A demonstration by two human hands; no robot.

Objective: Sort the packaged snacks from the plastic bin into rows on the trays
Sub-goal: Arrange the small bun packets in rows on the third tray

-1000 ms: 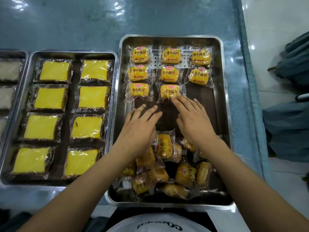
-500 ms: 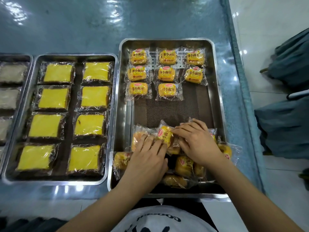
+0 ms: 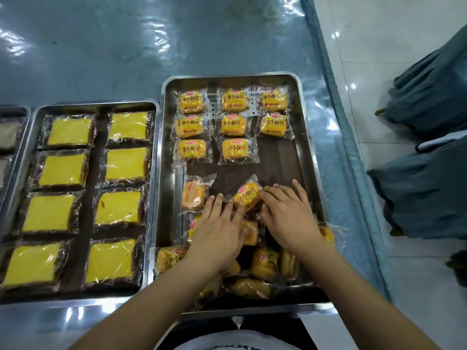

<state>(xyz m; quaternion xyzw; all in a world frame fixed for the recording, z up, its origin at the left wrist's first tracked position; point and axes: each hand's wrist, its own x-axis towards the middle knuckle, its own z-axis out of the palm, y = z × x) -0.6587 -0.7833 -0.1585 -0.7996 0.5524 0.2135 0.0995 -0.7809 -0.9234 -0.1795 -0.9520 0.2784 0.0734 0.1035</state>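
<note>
Head: trays (image 3: 227, 79) on blue tabletop (image 3: 126, 59), tiled floor (image 3: 379, 46)

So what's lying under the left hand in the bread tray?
Loose bread packets piled at the near end of the tray; the left hand covers some, so their number cannot be told.

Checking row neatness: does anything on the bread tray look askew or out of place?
Yes. One bread packet overhangs the tray rim at near left; a second packet shows no label; a tilted packet sits askew below the rows.
</note>
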